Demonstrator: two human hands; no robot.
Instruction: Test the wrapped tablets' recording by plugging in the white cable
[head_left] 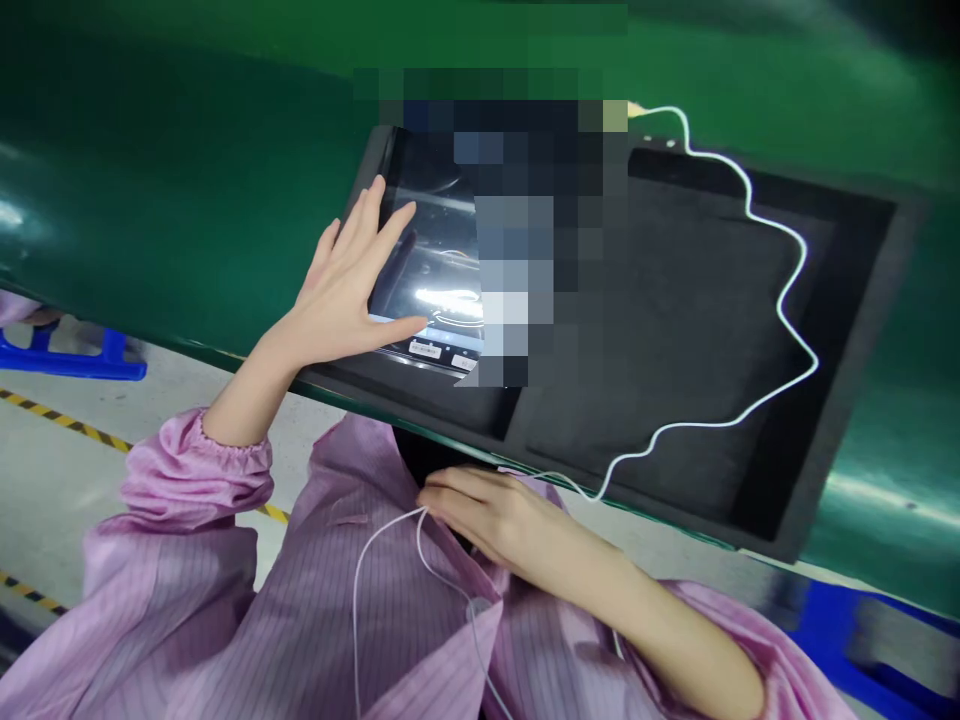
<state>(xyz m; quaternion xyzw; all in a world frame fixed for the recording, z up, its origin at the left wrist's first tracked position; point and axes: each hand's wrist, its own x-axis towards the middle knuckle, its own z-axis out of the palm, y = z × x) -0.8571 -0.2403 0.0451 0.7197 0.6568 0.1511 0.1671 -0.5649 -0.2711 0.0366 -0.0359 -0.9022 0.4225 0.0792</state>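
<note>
My left hand (341, 280) is open, its fingers spread over the left side of a dark glossy screen device (442, 260). Bright reflections show on its surface, and small white labels run along its near edge. A pixelated block hides the device's right part. Close to my chest, my right hand (510, 515) is closed, with its fingertips bent together on a thin white cord (784, 300). Two strands hang down from these fingers over the pink striped garment. From the right hand the cord also winds across the black mat to the far side.
A black mat (675, 300) with a darker border lies on the green tabletop (225, 150). Blue plastic stools (75, 355) stand at both sides below the table edge. Yellow and black tape (67, 425) marks the floor. A bit of pink sleeve shows at far left.
</note>
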